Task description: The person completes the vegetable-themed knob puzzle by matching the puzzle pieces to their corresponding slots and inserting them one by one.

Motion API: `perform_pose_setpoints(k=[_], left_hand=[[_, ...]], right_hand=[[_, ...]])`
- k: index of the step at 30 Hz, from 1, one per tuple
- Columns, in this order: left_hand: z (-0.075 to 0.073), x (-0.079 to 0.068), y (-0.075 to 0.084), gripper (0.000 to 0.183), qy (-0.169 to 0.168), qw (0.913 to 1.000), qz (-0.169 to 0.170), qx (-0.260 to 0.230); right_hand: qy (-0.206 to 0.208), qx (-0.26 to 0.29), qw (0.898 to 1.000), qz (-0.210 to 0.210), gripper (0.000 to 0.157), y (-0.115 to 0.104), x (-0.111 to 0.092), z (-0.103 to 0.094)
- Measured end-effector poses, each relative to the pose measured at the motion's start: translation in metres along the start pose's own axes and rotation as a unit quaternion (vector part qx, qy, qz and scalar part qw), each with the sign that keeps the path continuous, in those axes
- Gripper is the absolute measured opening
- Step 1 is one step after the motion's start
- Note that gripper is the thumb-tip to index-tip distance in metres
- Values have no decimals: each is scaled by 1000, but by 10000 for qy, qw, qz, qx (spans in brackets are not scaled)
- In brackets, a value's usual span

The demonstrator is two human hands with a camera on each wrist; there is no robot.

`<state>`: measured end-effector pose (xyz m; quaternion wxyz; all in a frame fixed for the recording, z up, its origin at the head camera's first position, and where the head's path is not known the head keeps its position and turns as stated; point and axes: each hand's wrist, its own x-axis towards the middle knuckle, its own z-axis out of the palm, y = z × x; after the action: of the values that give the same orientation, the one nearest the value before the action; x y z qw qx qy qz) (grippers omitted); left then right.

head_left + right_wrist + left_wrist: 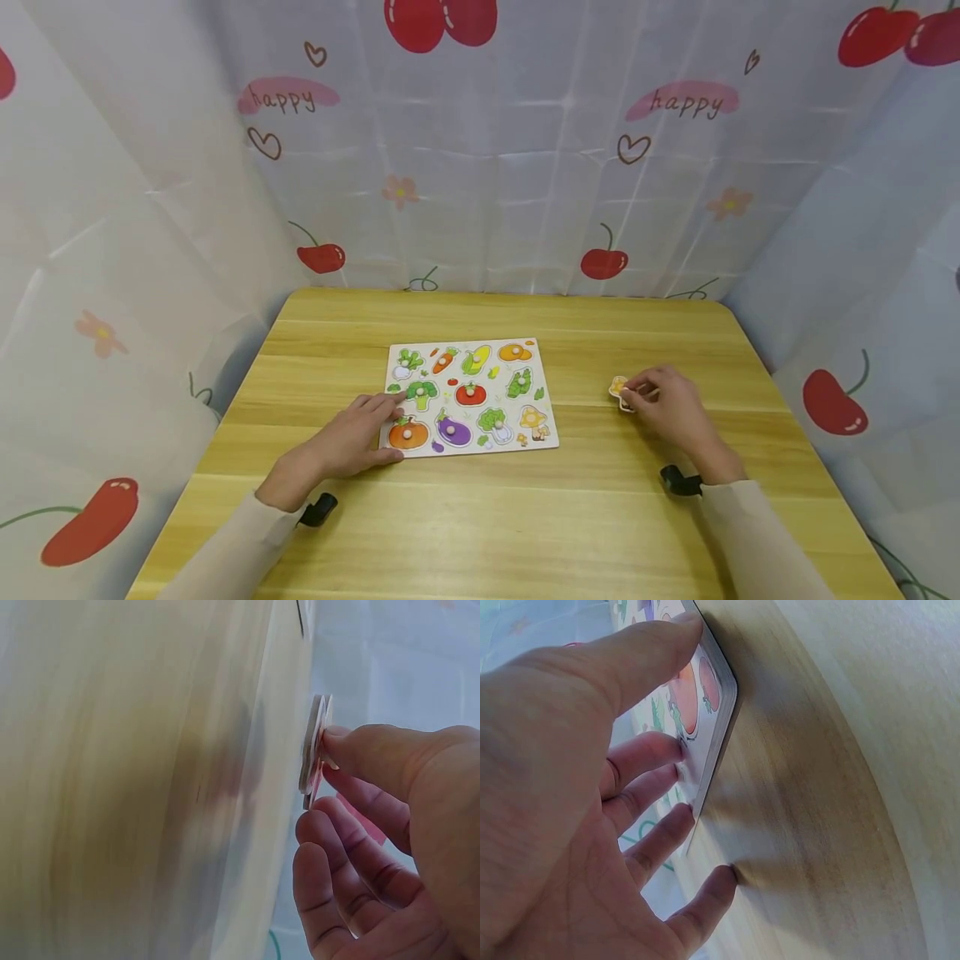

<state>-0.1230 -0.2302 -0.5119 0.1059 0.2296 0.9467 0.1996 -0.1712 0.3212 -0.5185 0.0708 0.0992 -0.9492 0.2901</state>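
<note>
A wooden vegetable puzzle board (551, 429) lies on the table, with knobbed pieces such as a tomato (471, 394), an eggplant (453, 430) and a pumpkin (408, 433) in it. My left hand (356, 437) rests at the board's left edge, thumb at the near corner and fingers reaching over the left side. In the left wrist view its little finger touches the table beside the board. To the right of the board, my right hand (670, 408) pinches a mushroom puzzle piece (618, 387) between thumb and index finger. The right wrist view shows this piece (312, 746) edge-on, raised over the table.
The wooden table (480, 525) has rounded far corners. A white curtain (495, 167) printed with cherries and hearts hangs behind it and along both sides. Each wrist wears a small black camera mount, one at the left wrist (318, 510), another at the right (681, 481).
</note>
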Motion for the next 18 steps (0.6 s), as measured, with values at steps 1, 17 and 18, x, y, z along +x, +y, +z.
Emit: perform_pose_setpoints(k=[1,17,18], left_hand=[[0,0,0,91,2,10000,3,-5],[1,-1,-1,86,20,10000,38,0],[1,-1,-1,87,26,10000,34,12]], right_hand=[[6,4,10000,-24,10,-2,0,1],[-147,58,9988,-473,8,-31,-2,22],[-161,60,9986,-501,9,-33,-2,24]])
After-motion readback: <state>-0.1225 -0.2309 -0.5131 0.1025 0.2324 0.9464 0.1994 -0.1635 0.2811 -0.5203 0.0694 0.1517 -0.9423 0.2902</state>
